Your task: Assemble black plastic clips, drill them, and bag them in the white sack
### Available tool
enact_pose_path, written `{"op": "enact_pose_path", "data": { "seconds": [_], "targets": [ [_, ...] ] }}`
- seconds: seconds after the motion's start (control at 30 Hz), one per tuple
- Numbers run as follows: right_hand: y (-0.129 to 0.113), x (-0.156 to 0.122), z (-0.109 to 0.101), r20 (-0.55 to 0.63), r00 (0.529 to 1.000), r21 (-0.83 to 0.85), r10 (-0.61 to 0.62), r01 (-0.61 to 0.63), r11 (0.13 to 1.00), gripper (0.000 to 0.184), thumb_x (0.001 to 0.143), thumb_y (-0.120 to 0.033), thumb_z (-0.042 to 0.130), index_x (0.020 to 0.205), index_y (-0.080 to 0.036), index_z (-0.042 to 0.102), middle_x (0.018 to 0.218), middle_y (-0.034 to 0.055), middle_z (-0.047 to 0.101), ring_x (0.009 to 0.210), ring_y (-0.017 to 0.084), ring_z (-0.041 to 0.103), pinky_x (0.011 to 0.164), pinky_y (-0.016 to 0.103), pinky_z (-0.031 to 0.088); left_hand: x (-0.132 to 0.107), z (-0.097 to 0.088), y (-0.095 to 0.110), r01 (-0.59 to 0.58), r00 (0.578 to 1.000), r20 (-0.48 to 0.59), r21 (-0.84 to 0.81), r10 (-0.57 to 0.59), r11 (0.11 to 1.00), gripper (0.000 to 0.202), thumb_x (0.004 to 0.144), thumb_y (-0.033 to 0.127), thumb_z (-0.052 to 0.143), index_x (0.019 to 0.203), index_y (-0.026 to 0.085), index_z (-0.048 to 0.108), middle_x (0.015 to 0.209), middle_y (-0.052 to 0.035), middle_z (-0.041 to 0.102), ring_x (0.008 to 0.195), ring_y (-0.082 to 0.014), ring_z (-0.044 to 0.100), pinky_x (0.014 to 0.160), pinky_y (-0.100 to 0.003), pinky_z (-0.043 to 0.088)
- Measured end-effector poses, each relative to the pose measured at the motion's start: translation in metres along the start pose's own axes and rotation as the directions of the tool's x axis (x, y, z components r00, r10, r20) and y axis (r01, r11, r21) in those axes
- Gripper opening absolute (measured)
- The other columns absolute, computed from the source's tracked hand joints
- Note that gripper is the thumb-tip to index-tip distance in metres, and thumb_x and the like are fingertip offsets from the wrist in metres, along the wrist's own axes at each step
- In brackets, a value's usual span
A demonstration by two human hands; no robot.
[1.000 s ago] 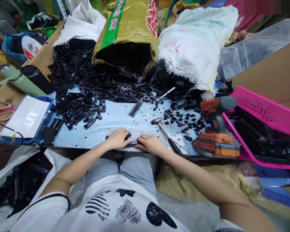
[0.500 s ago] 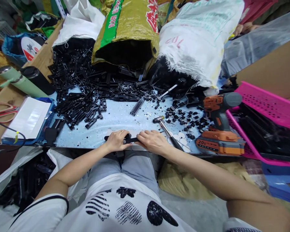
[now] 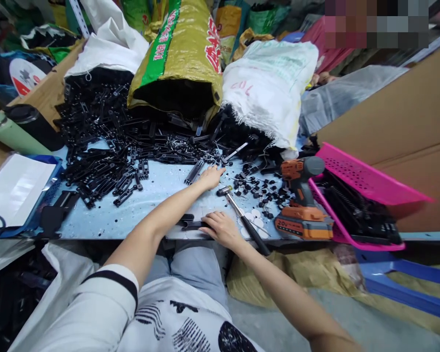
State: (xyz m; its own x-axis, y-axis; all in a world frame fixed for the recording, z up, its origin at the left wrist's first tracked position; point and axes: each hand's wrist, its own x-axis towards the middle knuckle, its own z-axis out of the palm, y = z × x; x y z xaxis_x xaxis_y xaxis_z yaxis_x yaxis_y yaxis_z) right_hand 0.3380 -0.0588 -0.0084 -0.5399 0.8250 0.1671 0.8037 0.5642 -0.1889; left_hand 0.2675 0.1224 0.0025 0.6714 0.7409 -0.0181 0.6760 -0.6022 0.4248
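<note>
My left hand reaches across the table to small loose metal pins; its index finger is stretched out and nothing shows in its fingers. Beside it lies a small bundle of narrow black bars. Near the front edge, my right hand has its fingers closed over one end of a long black plastic part, which lies on a pale pad; its right end is hidden under the fingers. To the right of that hand rests a hammer with a black grip.
Black linked parts are heaped at the left and back, before open sacks. Small black pieces with pins lie right of centre. An orange cordless drill stands beside a pink basket of black parts. Papers lie left.
My left hand has let go of the black part and moved forward to the pins. My right hand stays on the part. The view has shifted to the right.
</note>
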Motion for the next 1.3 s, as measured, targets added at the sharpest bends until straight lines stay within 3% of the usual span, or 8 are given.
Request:
{"op": "enact_pose_path", "data": {
  "seconds": [0.13,0.33,0.53,0.77,0.93,1.1,1.17,1.3],
  "targets": [
    [0.054,-0.008,-0.018,-0.168,0.948,-0.023,0.272,-0.279,0.960,0.032,0.095,-0.036,0.038,0.100,-0.016,0.063,0.094,0.0111,0.063,0.088,0.022,0.053,0.077,0.033,0.039,0.034,0.017,0.011,0.047,0.999,-0.004,0.006,-0.047,0.999,0.032,0.088,0.005,0.036,0.112,0.010,0.057,0.119,-0.0176,0.053,0.112,-0.0248,0.049,0.092,-0.035,0.040],
    [0.142,0.018,-0.024,-0.289,0.681,0.026,0.673,-0.697,0.717,0.033,0.091,-0.036,0.043,0.103,-0.011,0.062,0.098,0.0163,0.062,0.091,0.026,0.054,0.077,0.035,0.041,0.016,0.015,0.014,0.087,0.996,-0.018,0.025,-0.086,0.996,0.025,0.085,0.001,0.040,0.104,0.005,0.055,0.106,-0.0190,0.060,0.103,-0.0237,0.056,0.088,-0.034,0.043],
    [0.134,0.068,-0.011,-0.042,0.728,0.365,0.684,-0.626,0.689,0.033,0.092,-0.033,0.043,0.107,-0.012,0.062,0.095,0.0054,0.068,0.079,0.012,0.057,0.074,0.023,0.043,-0.024,-0.002,0.015,-0.074,0.984,-0.176,-0.181,0.042,0.981,0.036,0.084,0.020,0.057,0.117,0.012,0.042,0.106,-0.0127,0.059,0.098,-0.0223,0.058,0.085,-0.033,0.046],
    [0.146,0.052,-0.022,-0.006,0.474,0.108,0.880,-0.875,0.472,0.015,0.079,-0.019,0.061,0.081,-0.006,0.067,0.084,0.0192,0.067,0.085,0.024,0.060,0.077,0.034,0.041,-0.064,-0.006,0.004,-0.086,0.974,-0.222,-0.170,0.047,0.982,0.033,0.081,0.026,0.062,0.109,0.014,0.050,0.108,-0.0130,0.054,0.100,-0.0250,0.056,0.087,-0.038,0.046],
    [0.126,0.064,-0.028,0.001,0.498,0.031,0.867,-0.867,0.497,0.011,0.078,-0.016,0.064,0.078,-0.006,0.066,0.081,0.0193,0.066,0.082,0.025,0.063,0.073,0.032,0.043,-0.098,-0.017,-0.001,-0.205,0.955,-0.249,-0.166,0.160,0.965,0.022,0.083,0.027,0.059,0.102,0.015,0.055,0.104,-0.0104,0.055,0.099,-0.0231,0.056,0.089,-0.037,0.046],
    [0.115,0.010,-0.095,-0.307,0.524,0.058,0.794,-0.823,0.566,0.019,0.082,-0.024,0.059,0.097,-0.014,0.066,0.093,0.0102,0.068,0.087,0.019,0.063,0.079,0.028,0.044,-0.144,-0.034,-0.030,-0.205,0.935,-0.333,-0.222,0.123,0.953,0.020,0.087,0.032,0.052,0.100,0.018,0.057,0.104,-0.0091,0.056,0.097,-0.0211,0.057,0.086,-0.036,0.049],
    [0.132,-0.028,-0.142,-0.531,0.458,0.038,0.713,-0.827,0.560,0.025,0.087,-0.025,0.052,0.105,-0.013,0.064,0.102,0.0113,0.067,0.094,0.019,0.062,0.084,0.030,0.044,-0.159,-0.040,-0.048,-0.171,0.935,-0.345,-0.222,0.086,0.960,0.020,0.088,0.034,0.050,0.098,0.019,0.058,0.101,-0.0078,0.058,0.095,-0.0206,0.058,0.082,-0.035,0.050],
    [0.195,-0.100,-0.230,-0.613,0.295,-0.041,0.733,-0.938,0.344,0.029,0.087,-0.025,0.053,0.102,-0.004,0.066,0.100,0.0216,0.066,0.098,0.025,0.061,0.085,0.040,0.042,-0.177,-0.042,-0.071,-0.114,0.944,-0.327,-0.204,0.042,0.972,0.023,0.087,0.038,0.050,0.095,0.019,0.059,0.092,-0.0058,0.060,0.083,-0.0188,0.060,0.075,-0.034,0.051]
  ]
}}
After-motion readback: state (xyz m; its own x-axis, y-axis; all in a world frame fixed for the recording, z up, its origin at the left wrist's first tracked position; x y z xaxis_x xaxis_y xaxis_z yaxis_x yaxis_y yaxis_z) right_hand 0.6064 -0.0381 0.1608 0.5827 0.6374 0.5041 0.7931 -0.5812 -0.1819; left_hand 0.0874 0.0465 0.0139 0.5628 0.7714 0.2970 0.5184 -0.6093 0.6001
